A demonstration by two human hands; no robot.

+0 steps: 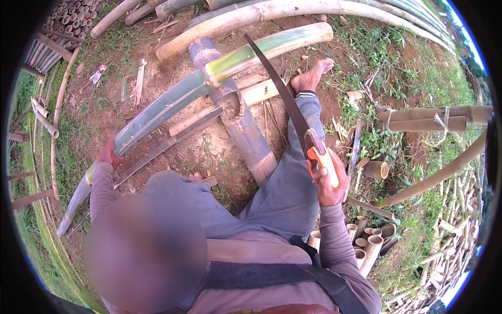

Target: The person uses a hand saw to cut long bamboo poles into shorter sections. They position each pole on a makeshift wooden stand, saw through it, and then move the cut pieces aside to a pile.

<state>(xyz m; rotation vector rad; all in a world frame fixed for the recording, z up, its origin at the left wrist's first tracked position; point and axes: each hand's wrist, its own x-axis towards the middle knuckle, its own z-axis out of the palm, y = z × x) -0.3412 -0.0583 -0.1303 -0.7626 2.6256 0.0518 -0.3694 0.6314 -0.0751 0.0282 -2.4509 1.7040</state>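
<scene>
1. Right hand [328, 180]: fingers wrapped tight round the orange handle [323, 162] of a curved saw [282, 89]. The dark blade runs up and away from the fist, its tip over the green bamboo pole [172, 99].
2. Left hand [107, 154]: fingers closed over the same pole, well down its length from the blade, pinning it.
3. The pole lies slantwise across the bare dirt [172, 52] in front of the person, resting over a thick grey-blue bamboo log [240, 120] that serves as a block. Its far part is paler, with a yellow ring at the joint [214, 73].
4. Handling, as a judgement: the pole looks long, stiff and hollow, fairly heavy for one hand, with a smooth waxy green skin that could slip or roll. Best held flat-palmed near the block, clear of the blade line.
5. The saw looks light and rigid. The handle is the only safe hold, since the toothed edge is bare.
6. A thin split strip [167, 144] lies alongside and under the pole. It likely has sharp edges.
7. A bare foot [312, 76] rests near the blade and the far pole section.
8. Further out: cut bamboo tubes [368, 243] by the right elbow, tied bamboo bundles [434, 119] to the right, long pale poles [293, 10] at the top, and grass at the edges.
</scene>
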